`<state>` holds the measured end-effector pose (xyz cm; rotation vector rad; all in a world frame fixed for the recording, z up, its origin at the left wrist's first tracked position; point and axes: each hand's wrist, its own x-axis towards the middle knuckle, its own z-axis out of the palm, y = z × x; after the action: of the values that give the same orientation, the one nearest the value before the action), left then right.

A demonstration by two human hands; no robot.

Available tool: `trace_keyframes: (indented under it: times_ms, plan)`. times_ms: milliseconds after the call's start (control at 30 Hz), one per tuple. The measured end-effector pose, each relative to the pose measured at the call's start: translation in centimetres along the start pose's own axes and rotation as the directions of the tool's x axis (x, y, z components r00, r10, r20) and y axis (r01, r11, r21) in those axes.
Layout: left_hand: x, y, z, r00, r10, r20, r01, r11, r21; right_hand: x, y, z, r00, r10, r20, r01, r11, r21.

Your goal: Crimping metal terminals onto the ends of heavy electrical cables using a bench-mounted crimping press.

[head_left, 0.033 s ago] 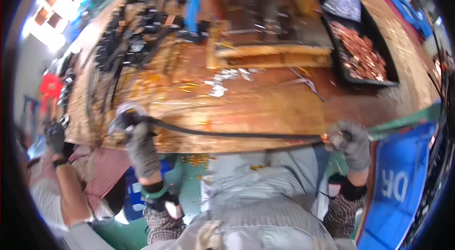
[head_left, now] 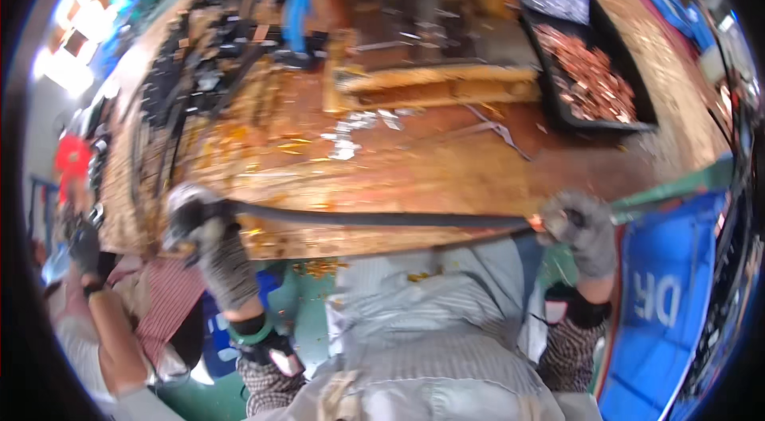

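Note:
A long, flat black strip (head_left: 382, 218) with a bare copper-coloured end stretches between my hands, just above the table's near edge. It runs nearly level and looks slightly bowed near the left. My left hand (head_left: 195, 218), in a grey glove, is closed around its left end; blur hides the exact finger positions. At the other end, my right hand (head_left: 580, 231), also grey-gloved, grips the strip beside the copper tip.
Wooden worktable (head_left: 446, 174) bears silvery scraps (head_left: 344, 142), black strips (head_left: 179, 94) and a wood-edged metal block (head_left: 438, 86). A black tray (head_left: 613, 127) holds copper pieces (head_left: 594, 74). A blue bin (head_left: 669, 285) stands at right. Another person's gloved hand (head_left: 84, 245) is at left.
The whole view has shifted, so the table and its things sit slightly further left. The strip looks a little straighter; both hands keep their hold.

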<state>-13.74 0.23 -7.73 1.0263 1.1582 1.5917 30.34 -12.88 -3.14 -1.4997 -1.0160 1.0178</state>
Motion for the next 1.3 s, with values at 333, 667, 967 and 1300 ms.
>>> trace_keyframes:
  times_ms: [333,667,967,1300]
  plan:
    - [4.9,4.4,3.0,0.901,0.345,0.263,-0.078,0.726,-0.684,3.6,-0.5,2.4,0.991,-0.078,0.108,0.032,0.927,0.374]
    - [12.3,4.9,5.5,0.910,0.352,0.218,0.040,0.450,-0.892,7.1,-2.2,4.9,0.982,-0.157,0.103,0.092,0.878,0.469]
    - [16.6,2.8,7.6,0.863,0.469,0.190,-0.079,0.496,-0.865,9.8,-5.9,6.2,0.985,-0.155,0.076,0.118,0.927,0.357]
    - [17.4,1.6,4.8,0.876,0.479,0.051,-0.320,0.659,-0.681,11.8,-7.5,5.6,0.953,-0.177,0.248,0.089,0.940,0.329]
